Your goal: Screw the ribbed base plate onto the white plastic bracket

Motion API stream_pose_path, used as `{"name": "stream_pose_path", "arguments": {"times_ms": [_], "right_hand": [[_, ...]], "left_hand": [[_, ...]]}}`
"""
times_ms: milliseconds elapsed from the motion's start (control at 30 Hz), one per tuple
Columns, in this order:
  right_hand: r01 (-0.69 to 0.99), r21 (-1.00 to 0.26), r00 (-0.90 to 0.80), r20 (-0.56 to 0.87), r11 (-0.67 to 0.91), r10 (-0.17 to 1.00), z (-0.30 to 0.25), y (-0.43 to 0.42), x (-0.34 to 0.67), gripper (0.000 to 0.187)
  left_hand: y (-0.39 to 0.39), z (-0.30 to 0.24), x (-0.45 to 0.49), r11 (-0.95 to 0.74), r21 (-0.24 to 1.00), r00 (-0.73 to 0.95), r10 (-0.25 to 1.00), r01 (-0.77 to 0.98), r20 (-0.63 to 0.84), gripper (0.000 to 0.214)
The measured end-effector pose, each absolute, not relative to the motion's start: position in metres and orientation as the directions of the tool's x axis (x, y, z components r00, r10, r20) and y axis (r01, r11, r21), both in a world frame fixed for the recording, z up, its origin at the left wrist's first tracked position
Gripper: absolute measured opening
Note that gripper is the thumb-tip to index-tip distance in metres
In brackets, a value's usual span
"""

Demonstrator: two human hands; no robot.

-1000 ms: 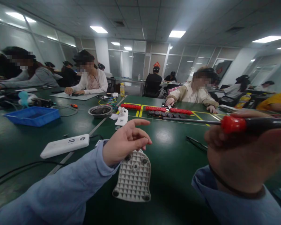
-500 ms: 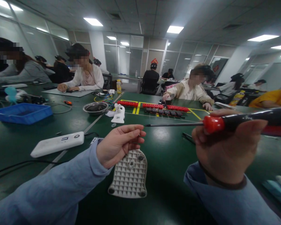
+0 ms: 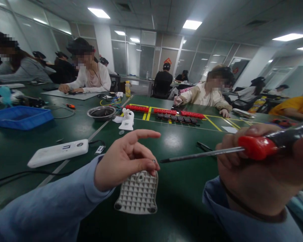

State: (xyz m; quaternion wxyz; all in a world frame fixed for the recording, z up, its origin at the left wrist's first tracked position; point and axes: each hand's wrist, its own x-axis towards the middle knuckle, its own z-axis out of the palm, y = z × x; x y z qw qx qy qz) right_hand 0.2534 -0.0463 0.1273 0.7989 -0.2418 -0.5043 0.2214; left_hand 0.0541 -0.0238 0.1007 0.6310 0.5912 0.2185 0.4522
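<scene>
My left hand [image 3: 126, 161] hovers over the top of a white ribbed plastic plate [image 3: 138, 193] that lies flat on the green table [image 3: 187, 188]. Its thumb and middle finger pinch a tiny piece that looks like a screw, while the index finger points out straight. My right hand [image 3: 257, 181] grips a screwdriver [image 3: 257, 147] by its red and black handle. The thin shaft slopes down to the left, and its tip stops just right of my left fingertips.
A white power strip [image 3: 57, 153] lies to the left, with a blue tray [image 3: 20, 117] and a metal bowl [image 3: 101, 112] beyond. A white part [image 3: 126, 121], red strips [image 3: 164, 111] and a black tool [image 3: 204, 146] lie farther out. Several people sit across the table.
The screwdriver has tilted down and its tip has come close to my left fingertips. My left index finger has stretched out and the thumb and middle finger have pinched together.
</scene>
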Motion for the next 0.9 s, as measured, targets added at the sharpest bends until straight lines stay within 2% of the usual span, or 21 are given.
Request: {"name": "stream_pose_path", "arguments": {"times_ms": [100, 367, 467, 633, 900], "right_hand": [[-0.115, -0.629, 0.400, 0.679, 0.769, 0.616, 0.128, -0.048, 0.250, 0.031], [-0.231, -0.576, 0.229, 0.751, 0.784, 0.619, 0.119, -0.044, 0.254, 0.029], [-0.227, -0.555, 0.265, 0.756, 0.801, 0.599, 0.118, -0.043, 0.252, 0.030], [-0.106, -0.564, 0.330, 0.757, 0.819, 0.564, 0.123, -0.042, 0.249, 0.031], [-0.107, -0.563, 0.370, 0.742, 0.819, 0.559, 0.118, -0.040, 0.250, 0.034]], "left_hand": [[-0.027, 0.103, 0.053, -0.151, 0.955, 0.498, 0.826, -0.256, 0.264, 0.035], [-0.031, 0.101, 0.052, -0.272, 0.948, 0.486, 0.814, -0.167, 0.319, 0.032], [-0.031, 0.100, 0.052, -0.273, 0.946, 0.485, 0.812, -0.176, 0.324, 0.030], [-0.031, 0.100, 0.050, -0.297, 0.945, 0.473, 0.819, -0.138, 0.326, 0.029], [-0.030, 0.102, 0.050, -0.304, 0.949, 0.471, 0.827, -0.085, 0.307, 0.029]]}}
